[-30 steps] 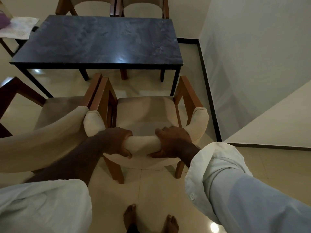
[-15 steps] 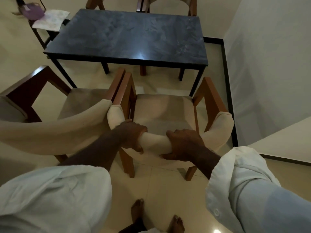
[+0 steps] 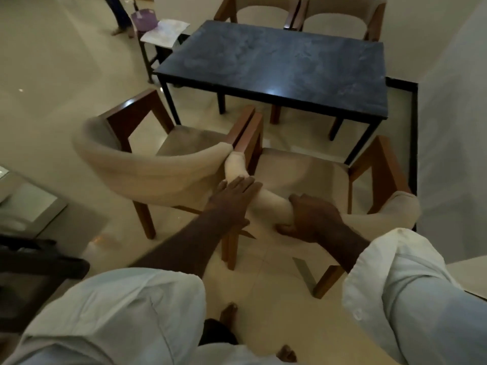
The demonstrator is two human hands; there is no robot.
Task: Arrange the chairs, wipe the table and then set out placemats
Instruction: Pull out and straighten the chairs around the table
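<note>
Right armchair [image 3: 303, 169]: near side of the dark stone-top table [image 3: 276, 61], armrest touching the left armchair [image 3: 147, 164]. Right hand [image 3: 313, 219] wraps its padded backrest, likely to steer it. Left hand [image 3: 232, 198] lies flat, fingers extended together, on the rail. No placemats set. No legible writing.

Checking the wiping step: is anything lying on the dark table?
No, the dark table shows only a bare, glossy top; the papers lie on a separate stand beside it.
</note>
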